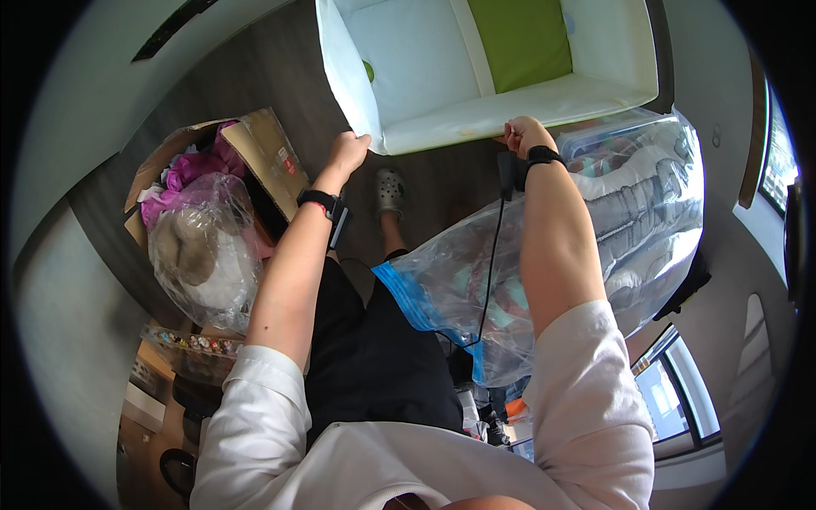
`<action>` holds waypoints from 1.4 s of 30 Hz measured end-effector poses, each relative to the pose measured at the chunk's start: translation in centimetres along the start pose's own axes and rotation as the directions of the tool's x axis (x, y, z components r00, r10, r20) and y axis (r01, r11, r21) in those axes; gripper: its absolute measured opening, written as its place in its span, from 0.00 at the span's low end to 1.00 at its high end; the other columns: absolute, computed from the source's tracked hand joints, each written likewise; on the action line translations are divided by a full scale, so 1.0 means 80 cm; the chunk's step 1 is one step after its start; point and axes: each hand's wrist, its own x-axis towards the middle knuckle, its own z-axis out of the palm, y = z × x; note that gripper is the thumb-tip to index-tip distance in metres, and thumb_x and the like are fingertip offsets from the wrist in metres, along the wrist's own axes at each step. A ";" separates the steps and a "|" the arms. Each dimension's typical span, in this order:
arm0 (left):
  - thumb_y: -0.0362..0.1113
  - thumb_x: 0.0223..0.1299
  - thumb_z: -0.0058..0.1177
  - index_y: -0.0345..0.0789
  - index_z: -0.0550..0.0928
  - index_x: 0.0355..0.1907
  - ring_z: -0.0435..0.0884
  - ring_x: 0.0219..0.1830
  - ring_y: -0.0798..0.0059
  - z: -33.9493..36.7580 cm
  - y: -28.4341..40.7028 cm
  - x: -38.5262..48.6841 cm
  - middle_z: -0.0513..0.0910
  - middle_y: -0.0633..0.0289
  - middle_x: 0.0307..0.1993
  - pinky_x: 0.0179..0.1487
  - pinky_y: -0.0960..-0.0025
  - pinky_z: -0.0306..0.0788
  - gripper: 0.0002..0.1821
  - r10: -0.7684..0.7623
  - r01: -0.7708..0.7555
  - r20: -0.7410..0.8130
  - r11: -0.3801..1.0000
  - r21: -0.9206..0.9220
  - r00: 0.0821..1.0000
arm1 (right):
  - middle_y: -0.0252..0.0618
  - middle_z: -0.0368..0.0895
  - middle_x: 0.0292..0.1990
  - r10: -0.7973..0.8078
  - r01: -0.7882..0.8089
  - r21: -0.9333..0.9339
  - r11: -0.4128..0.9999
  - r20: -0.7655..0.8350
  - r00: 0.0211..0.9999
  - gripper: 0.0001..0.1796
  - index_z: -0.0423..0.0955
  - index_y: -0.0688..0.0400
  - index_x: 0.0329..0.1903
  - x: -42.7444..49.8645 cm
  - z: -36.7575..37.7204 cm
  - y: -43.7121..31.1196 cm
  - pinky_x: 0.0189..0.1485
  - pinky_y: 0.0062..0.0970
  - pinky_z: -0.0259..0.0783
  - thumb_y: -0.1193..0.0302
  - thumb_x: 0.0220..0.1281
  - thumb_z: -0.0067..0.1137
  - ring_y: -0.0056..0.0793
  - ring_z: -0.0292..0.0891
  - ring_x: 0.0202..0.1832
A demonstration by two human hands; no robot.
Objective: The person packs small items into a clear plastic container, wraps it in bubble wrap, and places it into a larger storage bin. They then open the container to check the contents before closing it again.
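Observation:
A white and green fabric storage box (433, 124), its open side towards me, is held up at the top of the view. My left hand (349, 153) pinches its lower left corner. Around its lower rim, right of the middle, my right hand (528, 135) is closed. Inside the box show pale walls and a green panel. Both wrists wear black bands with devices, and a black cable hangs from the one at my right wrist. Just below my right hand lies a large clear plastic bag (637, 210) with a blue zip edge, holding folded bedding or clothing.
On the left stands an open cardboard box (268, 153) with pink wrapping. Against it leans a plush-like item in clear plastic (204, 255). A clear container of small figures (191, 344) is below. My foot in a grey clog (389, 191) is on the dark floor.

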 end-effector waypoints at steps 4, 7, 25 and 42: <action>0.42 0.54 0.48 0.30 0.79 0.23 0.78 0.25 0.74 -0.022 0.019 -0.027 0.80 0.60 0.20 0.32 0.68 0.68 0.16 -0.004 -0.002 -0.035 0.985 -0.174 0.999 | 0.53 0.82 0.32 -0.095 0.095 -0.009 0.995 0.033 0.995 0.05 0.66 0.60 0.38 -0.005 -0.007 -0.007 0.10 0.06 0.56 0.78 0.59 0.44 0.08 0.54 0.10; 0.50 0.56 0.49 0.30 0.78 0.28 0.76 0.24 0.72 -0.052 0.059 -0.055 0.79 0.62 0.23 0.31 0.66 0.68 0.21 0.009 -0.018 -0.061 0.989 -0.148 0.998 | 0.54 0.82 0.31 -0.236 0.232 0.052 0.971 0.104 0.966 0.03 0.66 0.60 0.38 -0.042 -0.023 -0.008 0.12 0.07 0.59 0.77 0.61 0.46 0.08 0.55 0.10; 0.38 0.54 0.51 0.41 0.76 0.34 0.74 0.58 0.65 -0.126 0.128 -0.315 0.81 0.53 0.49 0.65 0.56 0.47 0.06 0.046 0.319 0.382 0.461 -0.828 0.923 | 0.35 0.70 0.14 -0.787 0.759 0.282 0.586 -0.025 0.617 0.12 0.70 0.66 0.23 -0.320 -0.051 0.163 0.18 0.27 0.77 0.73 0.59 0.49 0.44 0.83 0.27; 0.28 0.56 0.52 0.28 0.78 0.45 0.78 0.44 0.78 -0.158 0.013 -0.890 0.81 0.63 0.40 0.51 0.73 0.69 0.14 0.274 -0.471 -0.432 0.092 -0.877 0.859 | 0.44 0.78 0.20 -0.962 0.843 0.465 0.270 0.099 0.254 0.13 0.75 0.67 0.31 -0.627 -0.120 0.554 0.19 0.21 0.74 0.68 0.61 0.56 0.23 0.75 0.16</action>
